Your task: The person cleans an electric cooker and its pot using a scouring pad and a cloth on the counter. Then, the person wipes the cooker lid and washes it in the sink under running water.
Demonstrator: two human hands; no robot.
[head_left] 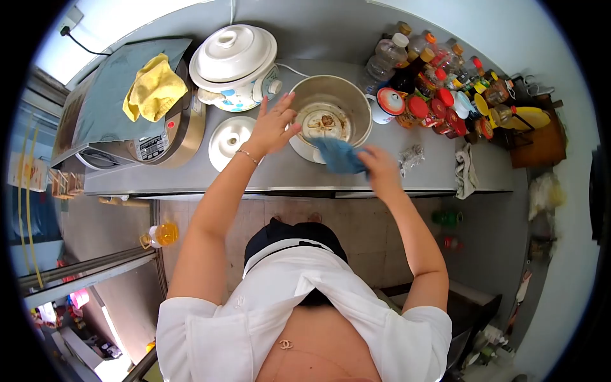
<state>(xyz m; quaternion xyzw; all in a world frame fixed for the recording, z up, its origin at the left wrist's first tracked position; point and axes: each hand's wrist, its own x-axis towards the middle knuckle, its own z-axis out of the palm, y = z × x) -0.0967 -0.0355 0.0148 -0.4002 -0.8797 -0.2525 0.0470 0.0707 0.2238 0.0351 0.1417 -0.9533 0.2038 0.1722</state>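
Observation:
A metal pot (364,95) with a stained, brownish bottom stands on the counter in front of me, a white plate-like rim showing below it. My right hand (380,170) grips a blue cloth (342,155), somewhat blurred, at the pot's near side. At the pot's left edge is my left hand (275,125), fingers stretched and spread, holding nothing; whether it touches the rim I cannot tell. Partly behind that hand lies a white round lid (224,141) with a knob.
A white lidded ceramic cooker (237,60) stands at the back left. Beside it, a yellow cloth (154,88) lies over a covered appliance (167,130). Bottles and red-lidded jars (417,107) crowd the right. A grey rag (466,170) hangs over the counter's front edge (286,191).

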